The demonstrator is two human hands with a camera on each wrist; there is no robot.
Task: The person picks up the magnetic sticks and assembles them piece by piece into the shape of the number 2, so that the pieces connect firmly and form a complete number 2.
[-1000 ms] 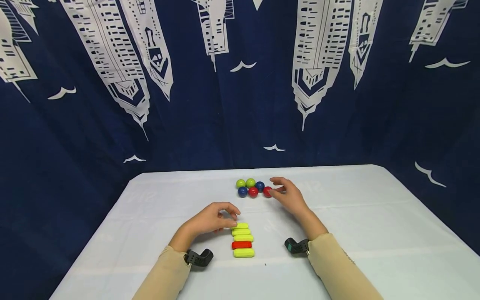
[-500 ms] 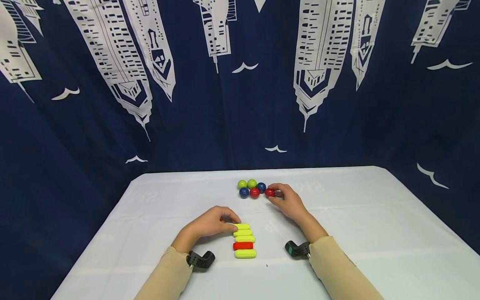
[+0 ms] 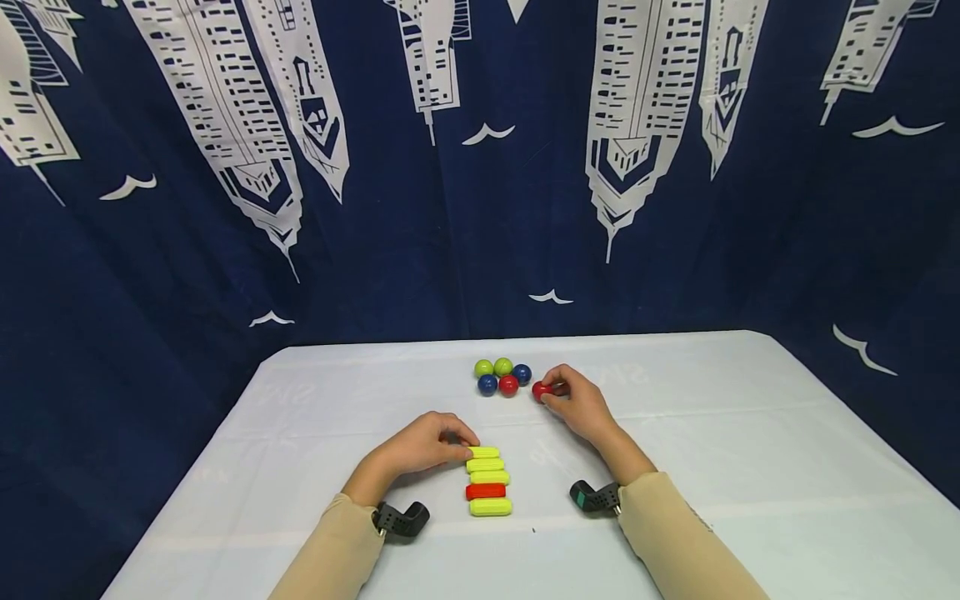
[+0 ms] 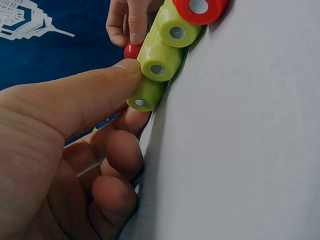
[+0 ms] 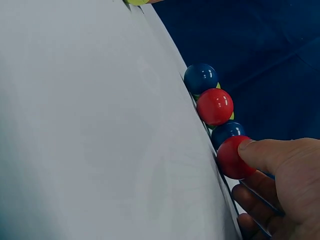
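Lying nearest the person, a yellow bar [image 3: 491, 507] leads a close row, with a red bar [image 3: 485, 492] next, then three more yellow bars [image 3: 485, 465]. The left hand [image 3: 423, 440] pinches the farthest bar [image 3: 487, 452] by its left end. Well apart from it, the right hand [image 3: 581, 404] grips a red ball [image 3: 540, 391], a slim gap from five clustered balls [image 3: 508, 385] near the back edge. The white worktop [image 3: 750, 433] spreads widely past both hands to slanting side edges; printed blue cloth [image 3: 450, 242] hangs beyond.
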